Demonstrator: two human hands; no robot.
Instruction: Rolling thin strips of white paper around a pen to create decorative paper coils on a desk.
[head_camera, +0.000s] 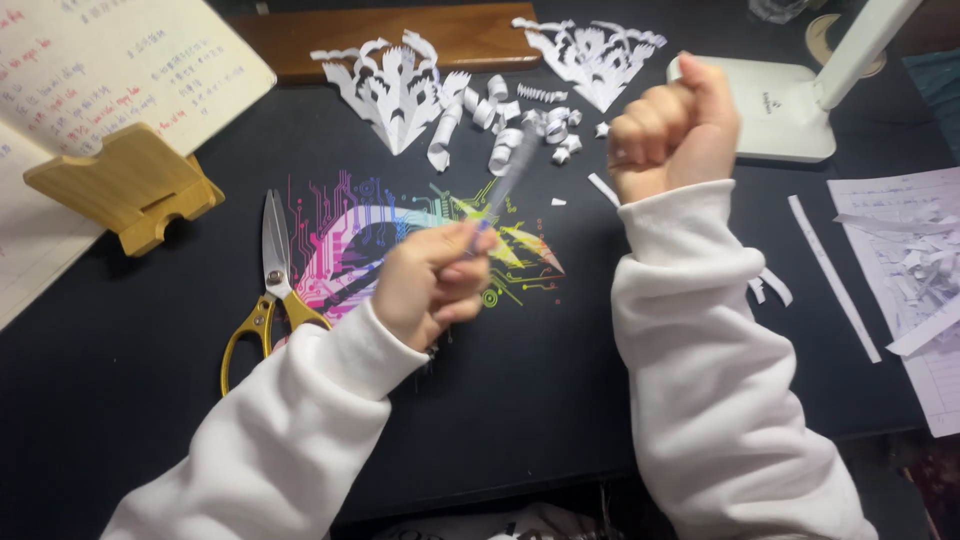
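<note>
Left hand (432, 282) pinches a blurred pen (503, 190) above the dark counter (120, 330) near the yellow-handled scissors (272, 285); right hand (672, 125) is balled into an empty-looking fist beside curled paper scraps (500, 120).

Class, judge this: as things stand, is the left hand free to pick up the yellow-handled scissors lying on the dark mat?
Probably not straight away. The left hand is closed around a blurred pen. The yellow-handled scissors lie uncovered on the dark mat, just left of that wrist, so the path is clear.
</note>
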